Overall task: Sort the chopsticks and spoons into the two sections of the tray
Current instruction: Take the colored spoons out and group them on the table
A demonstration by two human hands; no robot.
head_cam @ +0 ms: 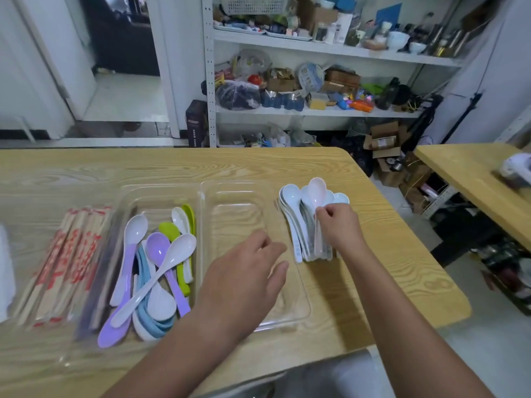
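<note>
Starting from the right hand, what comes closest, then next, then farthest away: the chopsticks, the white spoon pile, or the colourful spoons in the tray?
1. White spoon pile: right of the tray, under the right hand, whose fingers pinch a pink spoon.
2. Colourful spoons: in the tray's left section.
3. Chopsticks: left of the tray, farthest.

Wood-grain table (201, 165), clear tray (201, 196), stacked spoons (294, 225)

Red print on the chopsticks (67, 262) at the left of the frame was too blurred to read. The left edge cut off a white thing (4, 268). The right hand (339, 228) hid the handle of the pink spoon (317, 193); the left hand (244, 280) covered part of the tray (244, 219).
</note>
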